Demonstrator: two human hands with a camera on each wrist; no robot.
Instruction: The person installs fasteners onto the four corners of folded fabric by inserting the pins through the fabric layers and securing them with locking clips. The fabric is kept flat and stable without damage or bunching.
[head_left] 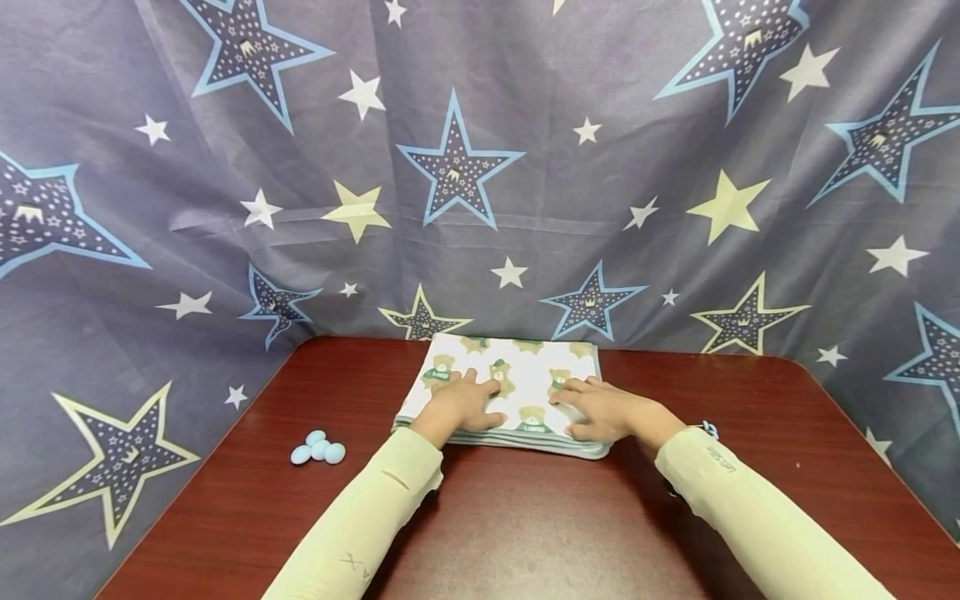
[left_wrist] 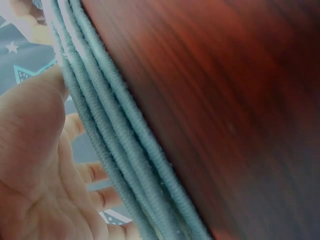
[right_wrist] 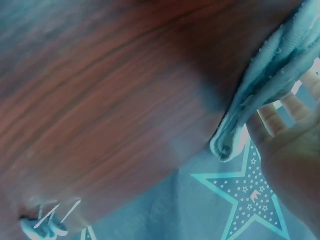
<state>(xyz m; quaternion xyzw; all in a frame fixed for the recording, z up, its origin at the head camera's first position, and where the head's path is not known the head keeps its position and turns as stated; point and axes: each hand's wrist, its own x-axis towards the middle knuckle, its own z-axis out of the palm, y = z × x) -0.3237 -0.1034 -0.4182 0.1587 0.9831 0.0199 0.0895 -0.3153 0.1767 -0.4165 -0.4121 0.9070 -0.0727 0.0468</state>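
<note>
A folded baby blanket (head_left: 536, 383), white with a bear print and blue-green edging, lies on the table near the back. My left hand (head_left: 461, 406) rests on its left front part with fingers spread. On its right front part rests my right hand (head_left: 606, 411), fingers slightly bent. In the left wrist view, stacked layers of the blanket's edge (left_wrist: 107, 110) run beside the left palm (left_wrist: 40, 170). The right wrist view shows a folded blanket corner (right_wrist: 260, 85) beside the right palm (right_wrist: 295, 160). Neither hand visibly grips the cloth.
Several small light-blue egg-shaped pieces (head_left: 318, 451) sit together on the left of the red-brown wooden table (head_left: 540, 525). A grey star-printed curtain (head_left: 480, 250) hangs behind the table and along its sides. Something blue (head_left: 709, 430) is at the right sleeve's cuff.
</note>
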